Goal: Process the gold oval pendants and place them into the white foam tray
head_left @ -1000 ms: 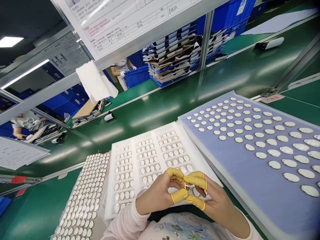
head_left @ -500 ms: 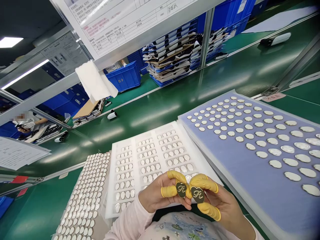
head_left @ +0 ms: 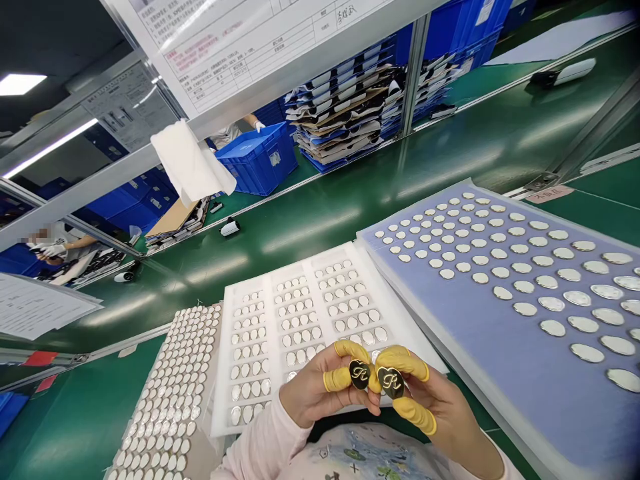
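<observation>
Yellow finger cots (head_left: 345,348) cap the fingertips of both hands, which are held close together at the bottom centre of the view, above a pale pink sleeve (head_left: 260,453). The left hand (head_left: 313,393) pinches a dark gold heart tag (head_left: 359,374) and the right hand (head_left: 430,407) pinches a second heart tag (head_left: 391,382). The two tags sit just beside each other between the hands, faces up, each showing a script R.

Under the hands and reaching toward 12 o'clock lies a white foam tray (head_left: 225,347), with small hearts set in rows of pockets. At 9 o'clock, silver hearts (head_left: 170,387) stand packed in tight rows. At 3 o'clock, more hearts lie spaced out on a blue sheet (head_left: 500,380).

Farther off, a green conveyor belt (head_left: 310,227) crosses the view. Beyond it, stacked trays (head_left: 340,120) rise at 12 o'clock and a blue crate (head_left: 257,163) sits at 11 o'clock, with a co-worker's gloved hand (head_left: 259,125) behind it. Another co-worker's gloved hand (head_left: 53,250) shows at 10 o'clock.
</observation>
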The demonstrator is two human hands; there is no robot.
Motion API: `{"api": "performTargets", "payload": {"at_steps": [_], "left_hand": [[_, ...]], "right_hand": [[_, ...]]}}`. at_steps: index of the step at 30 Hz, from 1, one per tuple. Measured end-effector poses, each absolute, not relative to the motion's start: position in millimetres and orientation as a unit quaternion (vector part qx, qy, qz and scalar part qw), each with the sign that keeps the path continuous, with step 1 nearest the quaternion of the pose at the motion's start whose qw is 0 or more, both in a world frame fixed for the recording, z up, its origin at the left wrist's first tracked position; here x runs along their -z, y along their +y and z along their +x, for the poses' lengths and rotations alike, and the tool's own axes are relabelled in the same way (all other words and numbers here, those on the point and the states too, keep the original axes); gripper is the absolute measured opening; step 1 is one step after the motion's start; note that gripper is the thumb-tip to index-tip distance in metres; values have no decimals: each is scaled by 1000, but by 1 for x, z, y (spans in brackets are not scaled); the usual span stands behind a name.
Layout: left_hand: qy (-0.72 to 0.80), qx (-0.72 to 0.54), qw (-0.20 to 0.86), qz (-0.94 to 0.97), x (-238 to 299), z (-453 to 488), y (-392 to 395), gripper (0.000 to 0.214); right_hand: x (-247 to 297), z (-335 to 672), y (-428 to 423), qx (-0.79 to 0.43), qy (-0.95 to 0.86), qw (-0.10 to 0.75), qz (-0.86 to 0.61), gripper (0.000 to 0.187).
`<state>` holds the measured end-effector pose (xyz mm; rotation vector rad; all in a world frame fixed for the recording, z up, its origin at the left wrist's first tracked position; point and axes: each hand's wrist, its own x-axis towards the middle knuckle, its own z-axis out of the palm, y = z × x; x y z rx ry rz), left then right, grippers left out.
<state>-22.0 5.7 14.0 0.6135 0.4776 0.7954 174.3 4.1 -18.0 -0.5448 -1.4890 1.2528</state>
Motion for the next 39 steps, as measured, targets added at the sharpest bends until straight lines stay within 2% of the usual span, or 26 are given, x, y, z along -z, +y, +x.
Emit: {"api": "performTargets", "payload": {"at_steps": [6,9,11,15,20,23,27,31,36,39], "left_hand": [[229,-384,835,321,-12,-27,2,41],[300,-377,770,418,-7,-44,2,43],[411,-361,657,519,-2,-64,6,39],[709,-221,270,613,8,-125,27,27],[829,-127,90,537,10,-214,65,24],[854,-48,40,516,9,-250,83,23],[853,55,18,519,13,-271,103,33],[838,122,16,532,13,-274,116,35],[830,119,4,544,1,-263,119,34],[824,68,-5,562,-10,-244,113,23]], "right_hand": [[26,176,4,-512,-644,509,-252,32],[24,177,4,-483,-658,504,-284,29],[23,179,4,-465,-658,510,-303,27],[32,184,8,-450,-651,524,-314,25],[47,192,12,-468,-649,513,-310,31],[43,188,6,-496,-607,510,-354,31],[37,182,-4,-516,-520,531,-426,38],[39,186,-2,-523,-541,517,-406,35],[34,188,1,-506,-573,520,-380,30],[31,186,-1,-510,-603,504,-348,28]]}}
